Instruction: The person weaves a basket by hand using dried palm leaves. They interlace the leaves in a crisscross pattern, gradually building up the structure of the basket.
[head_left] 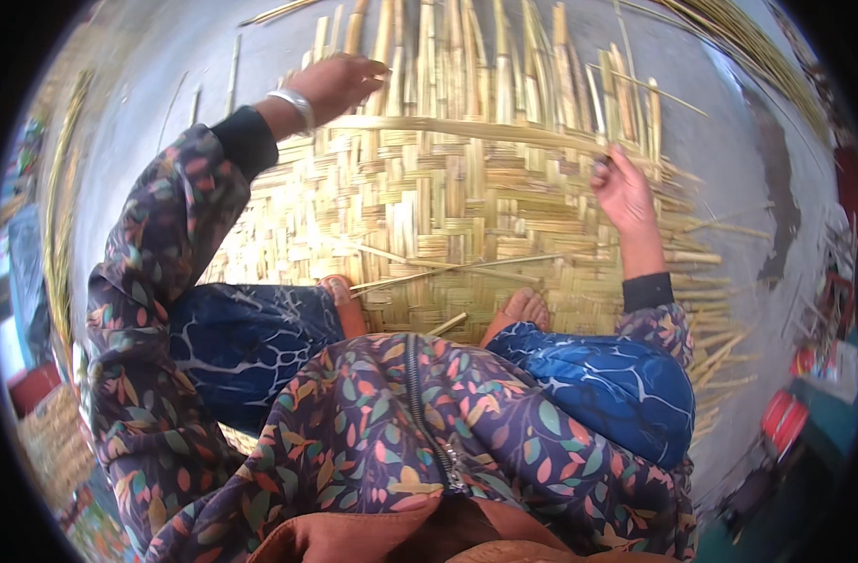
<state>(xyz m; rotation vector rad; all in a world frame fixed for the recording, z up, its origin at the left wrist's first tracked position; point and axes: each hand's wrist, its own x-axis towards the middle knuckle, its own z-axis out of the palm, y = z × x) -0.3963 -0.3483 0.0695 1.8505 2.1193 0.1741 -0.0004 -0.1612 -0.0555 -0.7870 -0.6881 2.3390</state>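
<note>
"How did the hands stand?"

"The right hand [626, 192] was closed in a pinch on the right end of a long flat strip [485, 129]. The left hand [340, 86] was bent near the other end, fingers partly curled; I couldn't tell whether it held anything."

"And the strip?"

"Straw-pale, running along the upper edge of the woven mat [415, 211]."

"What was the mat like?"

"Yellow turning greenish, flat reeds crossing in stepped blocks, loose pieces lying on it. Unwoven ends jutted unevenly from its top and right. It lay on the grey floor [715, 197], under the person's feet [527, 308]."
</note>
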